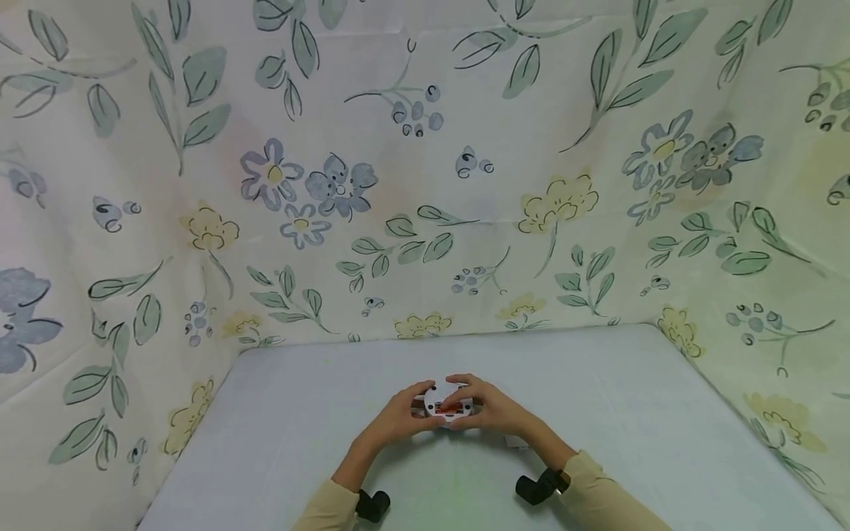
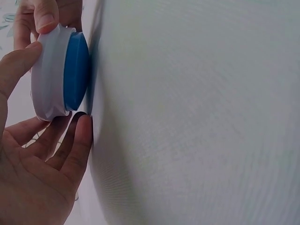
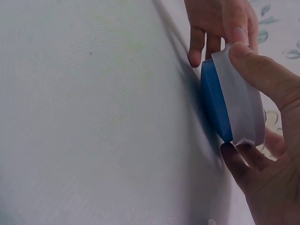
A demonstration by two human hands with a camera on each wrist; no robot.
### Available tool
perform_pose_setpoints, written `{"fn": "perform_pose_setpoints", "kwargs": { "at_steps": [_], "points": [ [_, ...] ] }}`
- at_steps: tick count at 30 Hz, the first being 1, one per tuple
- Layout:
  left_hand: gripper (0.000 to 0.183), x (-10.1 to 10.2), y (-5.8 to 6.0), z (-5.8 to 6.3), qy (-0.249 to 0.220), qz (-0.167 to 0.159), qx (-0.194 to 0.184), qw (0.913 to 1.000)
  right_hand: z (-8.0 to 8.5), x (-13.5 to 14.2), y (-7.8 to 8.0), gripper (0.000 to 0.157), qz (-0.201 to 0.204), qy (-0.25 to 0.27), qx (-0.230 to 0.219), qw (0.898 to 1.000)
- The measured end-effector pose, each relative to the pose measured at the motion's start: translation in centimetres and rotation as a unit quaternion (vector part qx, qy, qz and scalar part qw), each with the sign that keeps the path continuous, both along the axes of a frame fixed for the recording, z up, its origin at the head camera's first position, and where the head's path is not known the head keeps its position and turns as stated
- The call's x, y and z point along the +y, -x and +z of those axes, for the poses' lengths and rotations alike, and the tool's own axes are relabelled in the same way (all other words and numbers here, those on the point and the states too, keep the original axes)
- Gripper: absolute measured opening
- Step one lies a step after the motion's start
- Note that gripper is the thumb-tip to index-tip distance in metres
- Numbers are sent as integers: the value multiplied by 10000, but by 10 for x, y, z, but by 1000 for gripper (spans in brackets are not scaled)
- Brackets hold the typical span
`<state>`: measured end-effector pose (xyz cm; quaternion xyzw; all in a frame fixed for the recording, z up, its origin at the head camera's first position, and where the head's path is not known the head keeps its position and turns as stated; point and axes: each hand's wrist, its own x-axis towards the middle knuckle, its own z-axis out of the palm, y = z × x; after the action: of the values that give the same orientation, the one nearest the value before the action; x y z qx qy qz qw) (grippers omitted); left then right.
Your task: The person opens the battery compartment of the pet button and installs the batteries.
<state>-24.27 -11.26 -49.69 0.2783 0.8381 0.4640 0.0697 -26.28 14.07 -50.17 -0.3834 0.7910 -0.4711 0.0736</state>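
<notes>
A round white battery device (image 1: 434, 394) with a blue face (image 2: 76, 70) is held low over the table between both hands, blue side down. Its upturned back has an uncovered compartment with reddish batteries (image 1: 448, 409) inside. My left hand (image 1: 397, 417) grips the left rim, thumb on the near edge and fingers on the far side. On the right, my right hand (image 1: 496, 410) holds the opposite rim, with one finger bent over the compartment. Both thumbs nearly meet at the white casing (image 3: 241, 101). The right finger partly hides the batteries.
A small whitish flat piece (image 1: 516, 441) lies on the table beneath the right wrist. The white-covered table (image 1: 319, 383) is bordered by floral cloth (image 1: 425, 265) at the back and both sides. Black wrist cameras (image 1: 373, 506) sit on both forearms.
</notes>
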Motion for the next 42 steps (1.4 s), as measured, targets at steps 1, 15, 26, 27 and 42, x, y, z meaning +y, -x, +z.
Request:
{"fn": "perform_pose_setpoints", "kwargs": {
  "at_steps": [1, 15, 26, 27, 42],
  "points": [
    [73, 0, 1, -1, 16, 8, 6, 10000, 0, 0, 0, 32, -25, -3, -8, 10000],
    [73, 3, 0, -1, -26, 184, -290, 9994, -12, 23, 4, 55, -239, 556, -334, 9976],
    [76, 4, 1, -2, 164, 360, -366, 9985, -9, 54, 2, 53, -526, 739, -423, 9950],
    [76, 4, 1, -2, 152, 352, -370, 9986, -9, 57, 1, 54, -570, 728, -427, 9948],
    [76, 3, 0, 0, 53, 295, -391, 9988, -11, 98, -17, 57, -1065, 529, -197, 9927]
  ]
}}
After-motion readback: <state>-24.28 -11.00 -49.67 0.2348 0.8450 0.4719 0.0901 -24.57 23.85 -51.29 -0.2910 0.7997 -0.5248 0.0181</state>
